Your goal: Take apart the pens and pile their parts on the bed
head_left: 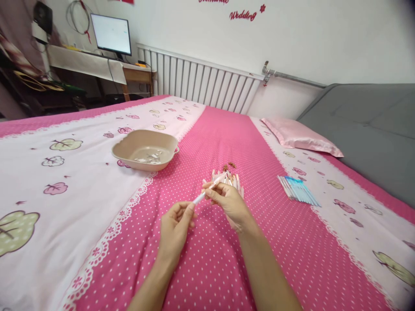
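My right hand (pixel 228 202) is closed on a thin white pen (pixel 207 191) that slants down to the left above the pink dotted bedspread. My left hand (pixel 177 226) pinches at the pen's lower left end, fingers pressed together. Just behind my right hand lies a pile of pink and white pens (pixel 231 178), with a few small brown bits beyond it. A bundle of blue and clear pen refills (pixel 298 190) lies on the bed to the right.
A beige plastic basin (pixel 129 149) holding several small clear pieces sits on the bed at the left. A pink pillow (pixel 300 137) and a grey headboard (pixel 369 129) are at the right. A radiator, desk and monitor (pixel 111 33) stand beyond.
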The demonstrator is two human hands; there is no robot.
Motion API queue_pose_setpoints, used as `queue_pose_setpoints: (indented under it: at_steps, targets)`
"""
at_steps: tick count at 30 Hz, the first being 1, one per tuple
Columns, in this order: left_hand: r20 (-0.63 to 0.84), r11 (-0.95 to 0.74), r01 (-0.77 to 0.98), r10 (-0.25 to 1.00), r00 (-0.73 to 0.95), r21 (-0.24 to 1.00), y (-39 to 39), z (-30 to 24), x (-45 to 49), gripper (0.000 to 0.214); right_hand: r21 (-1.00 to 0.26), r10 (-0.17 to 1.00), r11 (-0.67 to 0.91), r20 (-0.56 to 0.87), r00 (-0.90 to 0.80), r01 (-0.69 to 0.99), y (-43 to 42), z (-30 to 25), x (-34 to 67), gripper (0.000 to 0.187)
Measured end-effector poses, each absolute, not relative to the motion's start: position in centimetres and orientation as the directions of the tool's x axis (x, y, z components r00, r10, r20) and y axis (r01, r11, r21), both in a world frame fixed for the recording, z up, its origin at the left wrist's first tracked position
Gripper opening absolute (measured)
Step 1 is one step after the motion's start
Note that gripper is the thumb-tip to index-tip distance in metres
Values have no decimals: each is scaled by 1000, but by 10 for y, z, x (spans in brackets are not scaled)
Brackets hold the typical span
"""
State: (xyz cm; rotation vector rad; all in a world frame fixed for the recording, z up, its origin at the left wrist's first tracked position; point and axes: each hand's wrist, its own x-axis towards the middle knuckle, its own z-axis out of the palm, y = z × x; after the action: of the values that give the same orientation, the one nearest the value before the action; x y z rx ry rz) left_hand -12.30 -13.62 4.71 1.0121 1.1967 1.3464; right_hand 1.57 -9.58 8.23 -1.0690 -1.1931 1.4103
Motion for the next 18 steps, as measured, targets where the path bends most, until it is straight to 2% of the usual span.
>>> queue_pose_setpoints:
  at_steps: [5,8,11,13,15,18]
  targets:
    - [-101,83,-187,991,-90,979,-138,47,-123,40,-985,986,-68,-43,-158,-156,-96,83,16,23]
    - [-70,48,-194,992,-109,980,-137,48,-122,32,-982,990,-69,-46,-132,-174,-96,84,16,24]
    - [-23,-12,-197,985,-173,980,-136,50,-121,39,-981,992,-70,-50,-113,-179,-95,84,16,25]
    - [-5,-32,-178,980,-201,984,-136,51,-121,33,-981,993,-70,-53,-103,-179,-95,84,16,26]
    - [-8,-19,-144,983,-181,989,-137,50,-122,26,-980,994,-68,-49,-100,-188,-95,84,17,27]
    - [-34,19,-114,991,-129,993,-138,48,-124,32,-977,993,-63,-41,-108,-204,-95,84,17,26]
